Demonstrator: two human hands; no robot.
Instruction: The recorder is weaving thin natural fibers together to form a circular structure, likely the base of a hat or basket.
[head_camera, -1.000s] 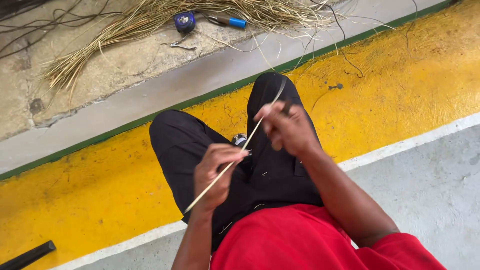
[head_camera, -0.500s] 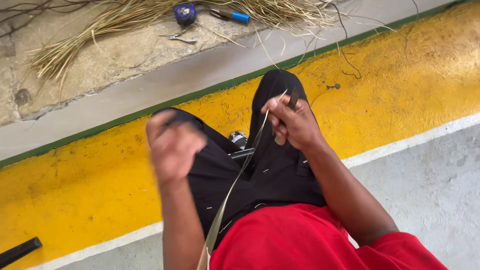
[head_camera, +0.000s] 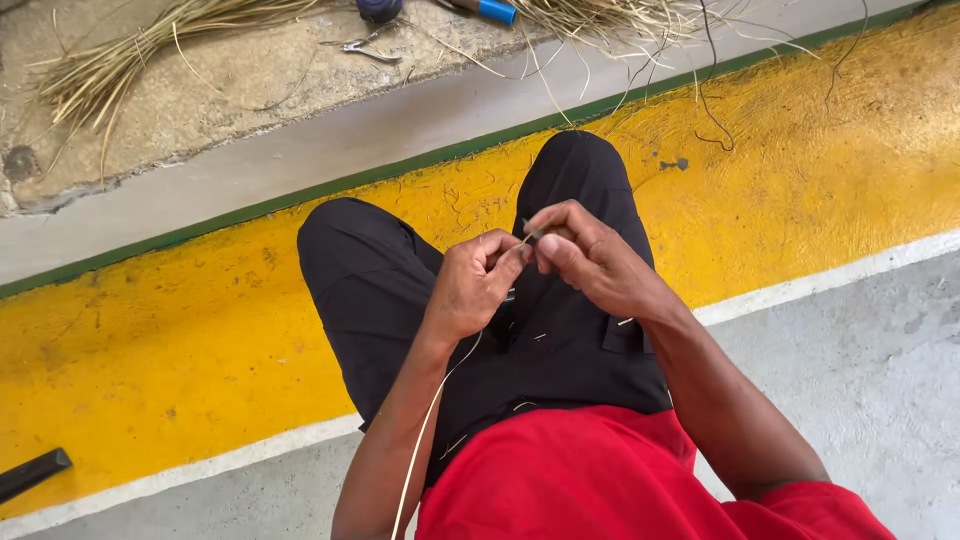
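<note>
My left hand and my right hand meet above my lap, over black trousers. Both pinch one thin pale straw strip. The strip runs from the fingertips, under my left wrist, down past my forearm to the bottom edge. My right fingers also pinch a small dark piece at the strip's upper end; what it is cannot be made out. A red shirt fills the lower middle.
A bundle of dry straw lies on the concrete at the top. Near it are small metal pliers and a blue-handled tool. A yellow painted band crosses the floor. A black bar lies at lower left.
My left hand, raised away half a second ago, has come back to meet my right hand at the strip's upper end. The strip now hangs down by my left forearm.
</note>
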